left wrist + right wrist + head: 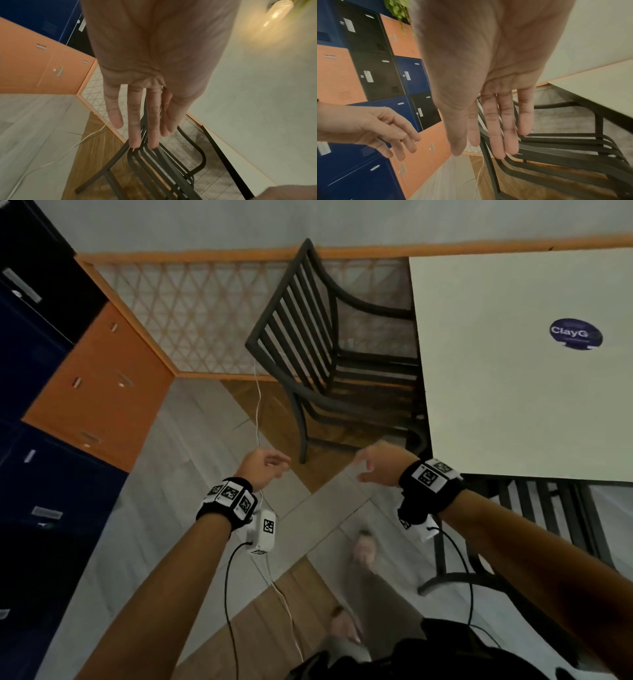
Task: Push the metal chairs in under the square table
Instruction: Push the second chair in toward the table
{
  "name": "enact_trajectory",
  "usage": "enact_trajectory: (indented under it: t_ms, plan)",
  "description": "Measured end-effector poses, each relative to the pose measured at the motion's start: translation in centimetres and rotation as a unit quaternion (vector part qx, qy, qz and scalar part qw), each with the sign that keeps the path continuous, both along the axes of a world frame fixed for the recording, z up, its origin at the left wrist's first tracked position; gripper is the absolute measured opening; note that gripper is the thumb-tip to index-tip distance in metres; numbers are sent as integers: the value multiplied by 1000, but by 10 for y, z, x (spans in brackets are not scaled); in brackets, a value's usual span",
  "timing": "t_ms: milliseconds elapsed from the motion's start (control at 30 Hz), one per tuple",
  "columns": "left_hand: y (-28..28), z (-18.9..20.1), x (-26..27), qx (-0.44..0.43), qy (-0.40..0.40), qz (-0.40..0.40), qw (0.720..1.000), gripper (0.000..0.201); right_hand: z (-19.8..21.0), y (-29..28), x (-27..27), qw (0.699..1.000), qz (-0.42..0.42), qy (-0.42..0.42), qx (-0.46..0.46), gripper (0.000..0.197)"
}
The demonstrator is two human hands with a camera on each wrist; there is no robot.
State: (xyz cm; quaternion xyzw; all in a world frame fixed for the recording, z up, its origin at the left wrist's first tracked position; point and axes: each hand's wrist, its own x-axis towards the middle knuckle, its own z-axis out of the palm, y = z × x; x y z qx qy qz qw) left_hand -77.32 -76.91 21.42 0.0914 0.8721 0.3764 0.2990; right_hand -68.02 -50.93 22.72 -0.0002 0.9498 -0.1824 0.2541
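While both hands are held out with loose, empty fingers, left hand (pixel 265 465) and right hand (pixel 378 465), the dark slatted metal chair (pixel 322 354) is seen partly tucked under the pale square table (pixel 513 378).

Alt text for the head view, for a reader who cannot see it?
Both open hands, left hand and right hand, reach toward a black metal chair partly tucked under a white square table, touching nothing; orange and blue lockers stand left.

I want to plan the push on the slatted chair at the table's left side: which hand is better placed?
Probably the left hand: it hangs open, facing the chair backrest; the right hand is nearer the table corner.
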Motion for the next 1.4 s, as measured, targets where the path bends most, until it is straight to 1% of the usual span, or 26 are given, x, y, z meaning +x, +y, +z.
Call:
enact_trajectory:
  t_ms: [100, 167, 267, 333, 466, 533, 566, 633, 700, 733, 766, 800, 833, 900, 966, 1066, 1200, 1399]
  plan:
    - [17, -9, -42, 9, 8, 13, 1000, 23, -19, -1, -51, 1000, -17, -11, 16, 36]
    - [30, -16, -75, 9, -4, 16, 1000, 22, -41, 5, -85, 999, -40, -18, 10, 34]
    - [46, -32, -132, -19, -15, 22, 999, 25, -81, 19, -136, 998, -62, -12, 5, 32]
    - [57, -43, -170, -27, -16, 60, 998, 30, -105, 30, -167, 995, -95, -8, 18, 40]
    - [81, -72, -232, -11, -4, 177, 984, 50, -152, 55, -211, 987, -142, -1, 70, 62]
    - [93, -83, -249, 4, -11, 216, 976, 56, -171, 66, -221, 984, -151, -19, 93, 66]
    - [99, -92, -256, 14, -15, 235, 972, 56, -180, 71, -224, 983, -156, -28, 95, 66]
    - [106, -106, -267, 47, -20, 277, 959, 53, -199, 76, -224, 980, -166, -41, 101, 64]
    - [109, -120, -278, 82, -24, 318, 944, 54, -214, 74, -223, 978, -179, -33, 104, 61]
    - [109, -133, -285, 90, -37, 333, 938, 52, -225, 73, -225, 977, -182, -48, 103, 60]
    - [108, -137, -290, 111, -40, 344, 932, 47, -228, 71, -226, 975, -189, -48, 104, 60]
    - [110, -133, -289, 141, -45, 355, 923, 40, -228, 73, -225, 975, -189, -31, 111, 61]
    - [109, -132, -290, 170, -53, 368, 913, 37, -227, 74, -226, 976, -183, -25, 118, 61]
    - [111, -130, -296, 221, -86, 375, 896, 43, -227, 82, -231, 977, -172, -29, 121, 60]
    - [112, -131, -298, 250, -108, 372, 887, 50, -230, 86, -231, 977, -169, -32, 122, 58]
    - [119, -129, -297, 251, -103, 380, 884, 50, -225, 92, -235, 978, -163, -37, 128, 56]
    - [130, -127, -294, 268, -90, 385, 879, 45, -225, 105, -241, 977, -166, -29, 128, 59]
    - [140, -124, -263, 261, -89, 400, 874, 44, -221, 125, -226, 978, -171, -54, 110, 61]
